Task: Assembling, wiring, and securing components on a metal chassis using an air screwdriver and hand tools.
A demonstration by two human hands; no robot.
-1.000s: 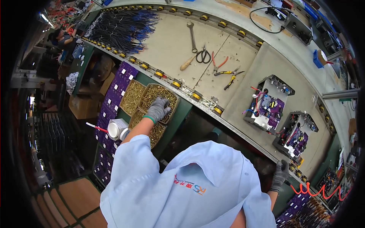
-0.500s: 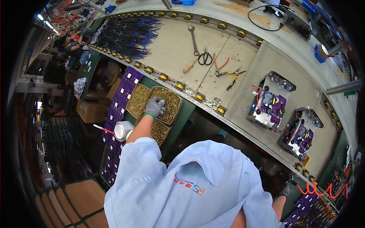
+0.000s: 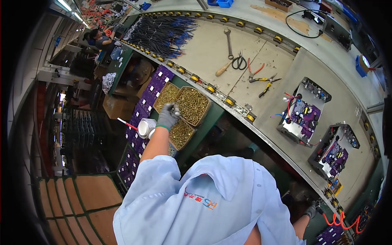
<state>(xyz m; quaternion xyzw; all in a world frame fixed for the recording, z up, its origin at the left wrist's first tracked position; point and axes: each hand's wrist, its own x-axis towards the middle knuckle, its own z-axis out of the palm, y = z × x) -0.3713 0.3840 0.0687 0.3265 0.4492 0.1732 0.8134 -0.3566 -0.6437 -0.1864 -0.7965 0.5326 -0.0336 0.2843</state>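
My left hand (image 3: 168, 116), in a grey glove with a green cuff, hovers at the near left edge of a box of brass-coloured screws (image 3: 193, 105). Its fingers are curled together; whatever lies between them is hidden. Touching that box are a second box of small brass pieces (image 3: 166, 94) and a third box of screws (image 3: 180, 134). At the lower right, my gloved right hand (image 3: 311, 210) closes round a dark air tool (image 3: 319, 203), partly in shadow, with a red coiled hose (image 3: 342, 221) beside it.
Two open chassis with purple circuit boards (image 3: 304, 112) (image 3: 332, 152) sit on the bench. A wrench (image 3: 229, 43), scissors (image 3: 239, 62) and pliers (image 3: 255, 69) lie farther back. Black cables (image 3: 161, 34) are piled far left. A white pot (image 3: 145, 127) stands beside purple boards (image 3: 143, 107).
My left hand has lifted out of the screw box and drawn back to its near edge, fingers curled. The whole view has shifted; the right hand remains at the lower right.
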